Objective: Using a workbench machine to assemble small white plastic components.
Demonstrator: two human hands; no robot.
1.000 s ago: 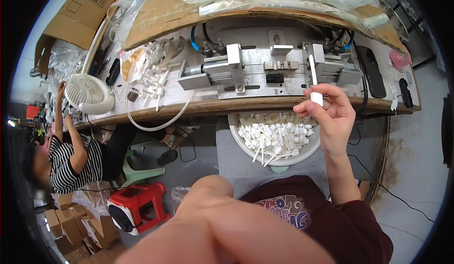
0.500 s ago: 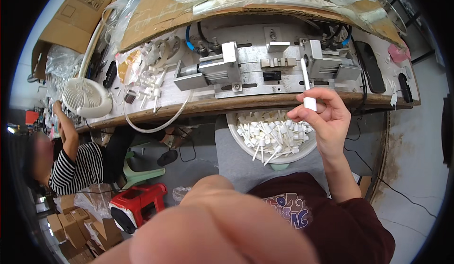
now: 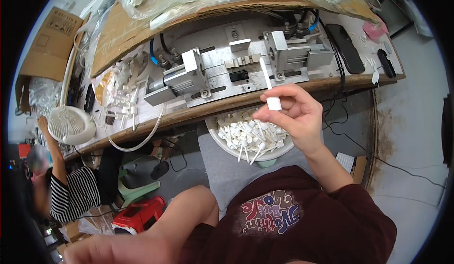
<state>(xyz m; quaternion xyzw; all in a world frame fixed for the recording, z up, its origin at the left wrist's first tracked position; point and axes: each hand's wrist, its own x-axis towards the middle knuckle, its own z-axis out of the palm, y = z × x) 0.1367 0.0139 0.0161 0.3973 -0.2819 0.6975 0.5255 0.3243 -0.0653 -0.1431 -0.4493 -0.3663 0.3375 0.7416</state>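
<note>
Right hand (image 3: 299, 117): its fingers pinched a white capped stick (image 3: 268, 83), just above frame centre.
Left hand (image 3: 106, 250): blurred, lower left; finger state couldn't be told.
White basin (image 3: 216, 139): held similar sticks (image 3: 255, 135), below centre.

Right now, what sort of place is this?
Probably a small workshop for making or assembling parts: a metal fixture with hoses sits on the bench, a basket by its edge holds many similar white parts, and another person in a striped top is at the left.
</note>
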